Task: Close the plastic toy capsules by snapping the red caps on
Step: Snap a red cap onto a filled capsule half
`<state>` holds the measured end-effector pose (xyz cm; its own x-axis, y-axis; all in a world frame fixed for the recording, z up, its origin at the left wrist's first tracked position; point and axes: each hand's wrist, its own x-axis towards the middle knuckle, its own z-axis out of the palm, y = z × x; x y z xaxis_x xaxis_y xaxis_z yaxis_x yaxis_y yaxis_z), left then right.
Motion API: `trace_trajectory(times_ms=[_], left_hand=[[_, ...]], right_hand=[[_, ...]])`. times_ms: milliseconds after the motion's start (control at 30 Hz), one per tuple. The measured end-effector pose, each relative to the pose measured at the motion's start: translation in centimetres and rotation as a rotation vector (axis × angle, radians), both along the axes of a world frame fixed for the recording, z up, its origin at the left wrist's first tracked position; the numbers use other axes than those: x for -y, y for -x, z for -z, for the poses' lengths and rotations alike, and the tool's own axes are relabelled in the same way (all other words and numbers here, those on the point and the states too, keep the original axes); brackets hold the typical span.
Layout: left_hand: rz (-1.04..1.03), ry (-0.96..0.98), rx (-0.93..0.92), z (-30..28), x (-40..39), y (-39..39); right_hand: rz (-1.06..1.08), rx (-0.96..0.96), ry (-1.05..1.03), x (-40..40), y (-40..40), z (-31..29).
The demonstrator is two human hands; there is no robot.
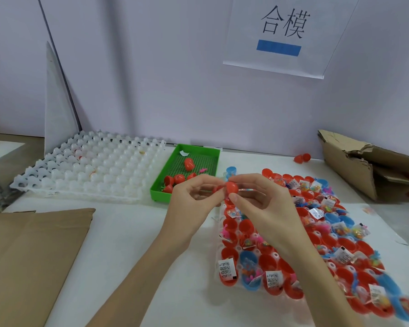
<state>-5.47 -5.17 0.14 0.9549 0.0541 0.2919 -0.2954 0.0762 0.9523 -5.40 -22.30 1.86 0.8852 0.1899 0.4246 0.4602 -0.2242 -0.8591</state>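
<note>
My right hand [262, 204] pinches a red capsule half [232, 188] between thumb and fingers, above the near-left corner of the filled tray. My left hand [194, 199] pinches a smaller red cap [217, 189] right beside it, the two pieces almost touching. Below lies a clear tray [219, 234] packed with several open red and blue capsule halves [246, 226] holding small toys and paper slips. A green basket [213, 151] behind my hands holds a few red caps [178, 178].
A white empty cell tray [90, 166] lies at the back left. A brown cardboard sheet [31, 251] covers the near left, and a torn cardboard box [368, 166] stands at the right. Two loose red pieces [302, 158] lie by the wall.
</note>
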Motion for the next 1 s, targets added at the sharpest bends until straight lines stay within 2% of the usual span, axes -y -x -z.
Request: trace_trajectory(times_ms=[167,267,400,600,733,867,1000], left_hand=[[-0.088,-0.079,0.090,0.1,0.0,-0.1],[-0.151,-0.216,0.180,0.4,0.2,-0.2],[-0.111,-0.261,0.240,0.7,0.1,-0.4],[-0.024,-0.432,0.415,0.5,-0.3,-0.5],[-0.037,-0.389,0.423,0.4,0.0,-0.3],[-0.066,-0.269,0.311,0.6,0.3,-0.3],[-0.086,-0.255,0.274,0.8,0.7,-0.3]], right_hand=[[0.016,0.026,-0.016,-0.2,0.1,0.0],[0.026,0.019,-0.016,-0.3,0.2,0.1],[0.047,-0.011,-0.050,0.0,0.2,0.0],[0.058,-0.111,-0.136,0.4,0.4,-0.4],[0.008,-0.210,-0.224,0.6,0.5,-0.7],[-0.008,-0.208,-0.175,0.5,0.6,-0.8],[0.038,-0.162,-0.121,0.3,0.5,-0.7]])
